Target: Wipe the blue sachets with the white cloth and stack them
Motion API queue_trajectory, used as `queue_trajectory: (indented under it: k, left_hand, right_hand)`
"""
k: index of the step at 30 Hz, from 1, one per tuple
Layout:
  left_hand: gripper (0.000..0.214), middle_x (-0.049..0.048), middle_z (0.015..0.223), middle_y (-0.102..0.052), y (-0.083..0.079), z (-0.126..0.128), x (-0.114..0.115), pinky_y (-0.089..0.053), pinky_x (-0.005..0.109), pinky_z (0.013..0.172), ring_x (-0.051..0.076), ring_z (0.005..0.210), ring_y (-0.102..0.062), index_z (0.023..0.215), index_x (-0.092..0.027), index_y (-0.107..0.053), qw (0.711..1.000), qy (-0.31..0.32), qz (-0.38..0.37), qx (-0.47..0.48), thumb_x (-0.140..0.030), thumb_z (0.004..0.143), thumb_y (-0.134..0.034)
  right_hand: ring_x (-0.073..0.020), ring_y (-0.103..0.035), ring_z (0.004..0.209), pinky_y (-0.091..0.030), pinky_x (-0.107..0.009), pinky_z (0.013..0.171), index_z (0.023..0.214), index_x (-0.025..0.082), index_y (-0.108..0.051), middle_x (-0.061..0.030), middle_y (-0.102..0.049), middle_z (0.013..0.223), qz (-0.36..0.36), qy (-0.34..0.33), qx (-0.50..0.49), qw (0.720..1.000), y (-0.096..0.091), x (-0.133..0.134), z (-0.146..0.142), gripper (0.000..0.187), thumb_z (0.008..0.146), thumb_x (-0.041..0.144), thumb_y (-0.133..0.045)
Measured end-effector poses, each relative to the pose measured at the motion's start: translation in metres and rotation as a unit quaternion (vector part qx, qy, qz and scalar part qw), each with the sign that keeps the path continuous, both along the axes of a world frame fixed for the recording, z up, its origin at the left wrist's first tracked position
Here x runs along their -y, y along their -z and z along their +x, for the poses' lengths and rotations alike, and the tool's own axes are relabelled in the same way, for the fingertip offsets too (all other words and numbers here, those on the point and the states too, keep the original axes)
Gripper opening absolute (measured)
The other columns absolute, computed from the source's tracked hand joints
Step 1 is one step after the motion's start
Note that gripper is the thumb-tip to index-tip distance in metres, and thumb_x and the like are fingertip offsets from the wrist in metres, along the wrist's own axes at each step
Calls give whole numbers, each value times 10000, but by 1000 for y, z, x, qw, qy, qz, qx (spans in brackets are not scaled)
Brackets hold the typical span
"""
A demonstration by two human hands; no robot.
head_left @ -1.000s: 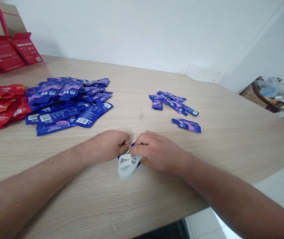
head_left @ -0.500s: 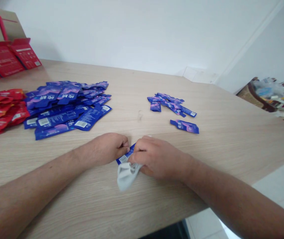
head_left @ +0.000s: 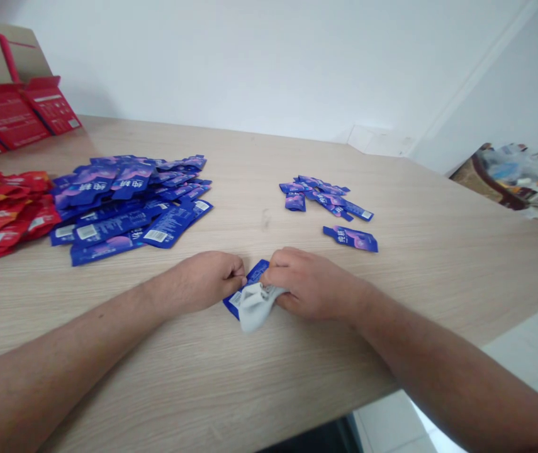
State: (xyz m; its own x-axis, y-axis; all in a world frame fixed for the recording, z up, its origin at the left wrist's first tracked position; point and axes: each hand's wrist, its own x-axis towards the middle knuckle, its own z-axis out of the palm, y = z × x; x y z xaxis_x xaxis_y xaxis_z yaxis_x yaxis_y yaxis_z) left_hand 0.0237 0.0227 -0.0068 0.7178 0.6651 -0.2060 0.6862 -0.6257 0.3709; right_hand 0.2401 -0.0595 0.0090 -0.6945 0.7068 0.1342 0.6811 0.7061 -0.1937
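Observation:
A blue sachet (head_left: 258, 270) with a barcode lies on the table between my hands. My left hand (head_left: 209, 280) is closed at its left edge, thumb and fingers pinched on it. A crumpled white cloth (head_left: 254, 309) is bunched in my right hand (head_left: 309, 283), which presses over the sachet's right side and hides part of it. A single blue sachet (head_left: 351, 239) lies beyond my right hand, and a small group of blue sachets (head_left: 328, 200) lies behind that one.
To the left are a large pile of blue sachets (head_left: 127, 201) and a pile of red sachets (head_left: 4, 214). An open red carton (head_left: 9, 116) stands at the back left. Past the table's (head_left: 433, 251) right side sits a bin (head_left: 495, 179) full of plastic rubbish.
My right hand has slid up and slightly right with the white cloth, uncovering more of the blue sachet. My left hand has stayed in place.

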Motion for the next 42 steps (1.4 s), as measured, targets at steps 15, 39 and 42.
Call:
queue_trajectory:
  k: [15, 39, 42]
  left_hand:
    - [279, 4, 736, -677, 2, -1, -1, -304, 249, 552, 137, 646, -555, 804, -223, -660, 1000, 6, -1, 3, -379, 881, -442]
    - [216, -4, 726, -681, 0, 0, 0, -313, 252, 552, 143, 647, -565, 806, -227, -660, 1000, 2, 6, 1, -311, 845, -465]
    - [249, 1, 727, -682, 0, 0, 1, -318, 254, 555, 145, 655, -573, 804, -226, -665, 1000, 1, -4, 0, -349, 865, -457]
  right_hand:
    - [-194, -520, 928, -427, -326, 861, 967, 202, -660, -56, -594, 974, 22, -35, 3, 999, 4, -1, -1, 99, 884, 213, -607]
    - [-207, -520, 987, -440, -353, 907, 1036, 177, -663, -79, -599, 1020, 40, 28, -36, 998, 11, -6, 0, 169, 882, 165, -595]
    - [-207, -519, 998, -433, -355, 921, 1019, 190, -667, -74, -605, 1028, 46, -10, -35, 998, 11, -6, 1, 145, 890, 184, -601]
